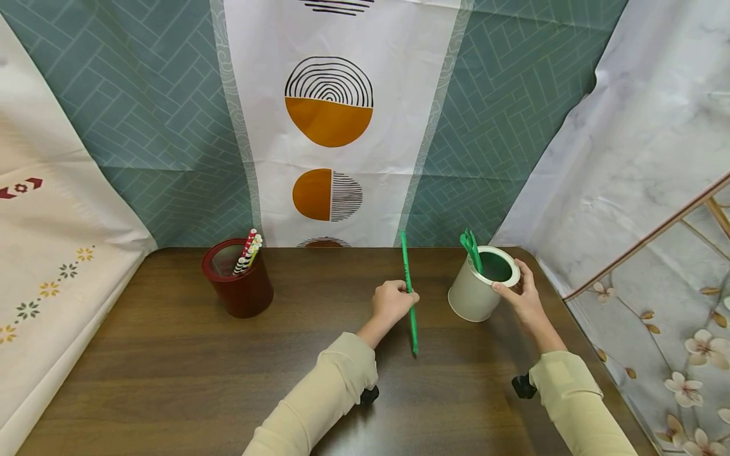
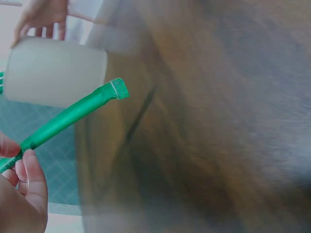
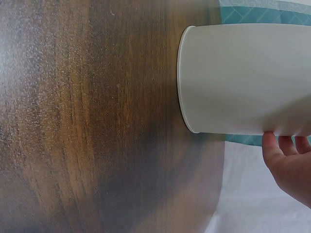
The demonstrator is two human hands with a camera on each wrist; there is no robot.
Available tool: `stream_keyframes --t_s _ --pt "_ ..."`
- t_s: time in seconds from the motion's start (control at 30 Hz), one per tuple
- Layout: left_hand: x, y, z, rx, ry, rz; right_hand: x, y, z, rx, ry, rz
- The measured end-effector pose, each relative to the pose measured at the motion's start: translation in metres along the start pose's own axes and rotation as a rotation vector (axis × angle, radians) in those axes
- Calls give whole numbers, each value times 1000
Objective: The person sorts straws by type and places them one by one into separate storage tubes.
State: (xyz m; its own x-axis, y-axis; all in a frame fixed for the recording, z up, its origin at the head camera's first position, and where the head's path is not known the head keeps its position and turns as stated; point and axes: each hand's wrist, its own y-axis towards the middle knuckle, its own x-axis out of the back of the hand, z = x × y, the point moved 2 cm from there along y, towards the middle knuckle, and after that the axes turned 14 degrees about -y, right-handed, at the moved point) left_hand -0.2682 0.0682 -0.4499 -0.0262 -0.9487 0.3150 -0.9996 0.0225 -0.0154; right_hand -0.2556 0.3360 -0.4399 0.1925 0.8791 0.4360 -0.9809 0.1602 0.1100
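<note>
My left hand (image 1: 392, 301) pinches a long green wrapped straw (image 1: 406, 259) near its middle, held above the table. In the left wrist view, the straw's crimped end (image 2: 119, 88) points away from the fingertips. To the right, my right hand (image 1: 527, 303) grips the white can (image 1: 472, 294), thumb by the rim and fingertips against its outer side (image 3: 243, 77). The can stands upright on the table. Several green wrapped straws (image 1: 470, 248) lean inside it at the left of its rim; their lower ends are hidden.
A dark red can (image 1: 242, 296) stands at the left back of the brown wooden table (image 1: 188, 373), with several patterned straws (image 1: 249, 253) in it. Patterned cloth (image 1: 331, 209) hangs behind the back edge, and more cloth flanks both sides.
</note>
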Motion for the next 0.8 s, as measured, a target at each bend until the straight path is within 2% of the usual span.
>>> stream_keyframes --t_s 0.2,0.53,0.8 --pt "6 6 -20 -51 -70 1 1 0 0 15 1 2" --pt "21 17 -56 -168 -59 24 2 1 -2 16 -6 5" --pt "30 22 -81 -187 -125 40 2 0 0 5 -13 14"
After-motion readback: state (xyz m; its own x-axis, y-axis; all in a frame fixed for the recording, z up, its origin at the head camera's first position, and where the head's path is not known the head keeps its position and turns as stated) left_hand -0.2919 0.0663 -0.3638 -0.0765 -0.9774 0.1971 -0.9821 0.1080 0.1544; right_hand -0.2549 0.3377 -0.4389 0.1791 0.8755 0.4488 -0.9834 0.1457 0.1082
